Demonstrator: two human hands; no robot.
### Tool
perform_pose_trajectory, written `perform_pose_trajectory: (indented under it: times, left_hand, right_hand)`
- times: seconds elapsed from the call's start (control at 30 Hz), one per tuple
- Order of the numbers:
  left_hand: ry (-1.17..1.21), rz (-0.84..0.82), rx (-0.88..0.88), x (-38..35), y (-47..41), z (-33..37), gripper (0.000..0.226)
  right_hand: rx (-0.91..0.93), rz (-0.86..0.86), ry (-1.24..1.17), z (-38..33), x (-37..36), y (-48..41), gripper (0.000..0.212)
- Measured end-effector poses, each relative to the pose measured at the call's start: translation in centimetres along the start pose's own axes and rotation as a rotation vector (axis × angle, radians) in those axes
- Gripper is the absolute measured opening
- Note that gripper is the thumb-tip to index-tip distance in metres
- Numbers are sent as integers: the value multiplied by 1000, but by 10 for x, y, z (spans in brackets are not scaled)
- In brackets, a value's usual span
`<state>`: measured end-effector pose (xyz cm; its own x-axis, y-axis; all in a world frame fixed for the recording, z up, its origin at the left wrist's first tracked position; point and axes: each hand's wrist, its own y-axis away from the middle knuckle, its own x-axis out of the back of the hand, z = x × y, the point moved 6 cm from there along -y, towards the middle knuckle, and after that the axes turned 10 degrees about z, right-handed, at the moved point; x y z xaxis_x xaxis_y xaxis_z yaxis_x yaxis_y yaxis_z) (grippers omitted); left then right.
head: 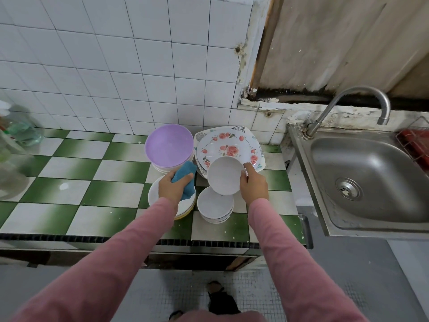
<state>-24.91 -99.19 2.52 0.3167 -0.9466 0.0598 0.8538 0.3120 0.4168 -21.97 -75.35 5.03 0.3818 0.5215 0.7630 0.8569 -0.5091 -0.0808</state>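
My right hand (253,185) grips a small white bowl (224,176) by its rim, tilted toward me above a stack of white bowls (214,206). My left hand (173,188) holds a blue cloth (185,176) over a stack of white plates (154,194). Behind them stand a purple plate (169,145) on a pile of white dishes and a floral plate (228,145) lying on a square leaf-patterned plate.
The dishes sit on a green-and-white checkered tiled counter (92,177). A steel sink (371,177) with a curved tap (362,101) is at the right, with a red rack (415,145) at its far edge. Clear plastic bottles (14,145) stand at the left. A white tiled wall rises behind.
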Motion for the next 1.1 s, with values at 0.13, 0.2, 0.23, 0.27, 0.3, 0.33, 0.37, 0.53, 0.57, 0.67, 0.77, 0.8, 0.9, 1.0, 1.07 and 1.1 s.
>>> perform_pose_trajectory:
  times: [0.13, 0.2, 0.23, 0.27, 0.3, 0.33, 0.37, 0.53, 0.57, 0.67, 0.77, 0.8, 0.9, 1.0, 1.07, 1.1]
  left_hand:
    - [3, 0, -7, 1, -1, -1, 33]
    - [-4, 1, -8, 1, -2, -1, 34]
    - [-6, 2, -5, 1, -2, -1, 34]
    - [-7, 1, -3, 2, -2, -1, 34]
    - [-10, 1, -1, 2, -3, -1, 35]
    - [-11, -1, 1, 2, -3, -1, 36]
    - [-11, -1, 4, 2, -3, -1, 37]
    - [-18, -7, 2, 2, -5, -1, 37]
    - [-17, -10, 1, 2, -5, -1, 36]
    - [-22, -10, 0, 3, -6, -1, 39]
    - [-26, -10, 0, 3, -8, 0, 43]
    - [-27, -10, 1, 3, -8, 0, 44]
    - [-29, -10, -4, 3, -9, 1, 44]
    - [-30, -13, 0, 4, -10, 1, 40]
    - [-27, -18, 2, 4, -12, 2, 37]
    - [-23, -20, 1, 4, -12, 2, 35]
  right_hand:
    - [6, 12, -3, -2, 2, 2, 27]
    - [9, 23, -8, -3, 3, 3, 27]
    - [8, 29, -11, -3, 3, 3, 27]
    - [6, 36, -16, -3, 3, 3, 27]
    - [4, 43, -22, -3, 3, 3, 27]
    - [4, 49, -27, -3, 3, 3, 27]
    - [2, 56, -33, -3, 3, 4, 26]
    - [-4, 65, -51, -3, 1, 6, 27]
    - [-4, 65, -51, -3, 0, 6, 28]
    - [-3, 66, -46, -2, -2, 7, 30]
    - [0, 65, -45, -2, -4, 9, 30]
    - [1, 62, -46, -2, -5, 9, 30]
    - [1, 55, -50, -3, -7, 11, 30]
    - [-5, 48, -59, -5, -8, 13, 29]
    - [-8, 39, -64, -6, -10, 14, 29]
    - [-10, 35, -67, -7, -11, 15, 29]
